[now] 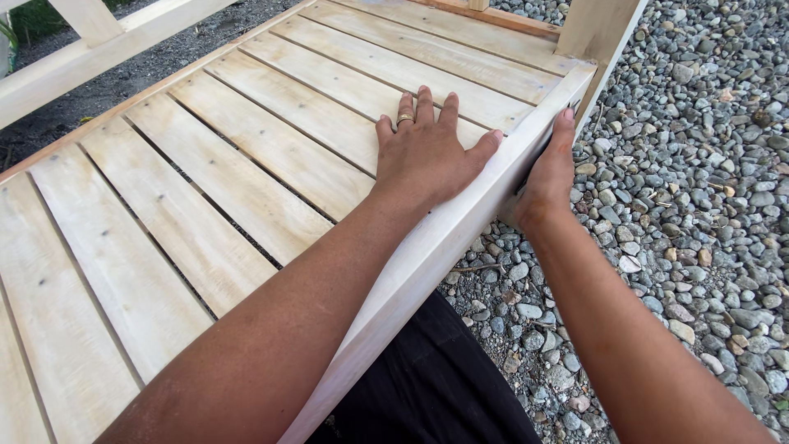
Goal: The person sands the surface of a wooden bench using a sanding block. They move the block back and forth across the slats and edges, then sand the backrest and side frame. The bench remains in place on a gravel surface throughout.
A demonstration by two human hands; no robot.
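Left hand [427,152] lies flat, fingers spread, on the slatted wooden panel [246,164] near its right edge rail [460,222]. Right hand [549,177] presses the rail's outer face above gravel [699,205]; its finger state cannot be determined.

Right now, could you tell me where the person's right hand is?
In the head view, the right hand is right of centre, pressed on the outer face of the side rail, above the gravel.
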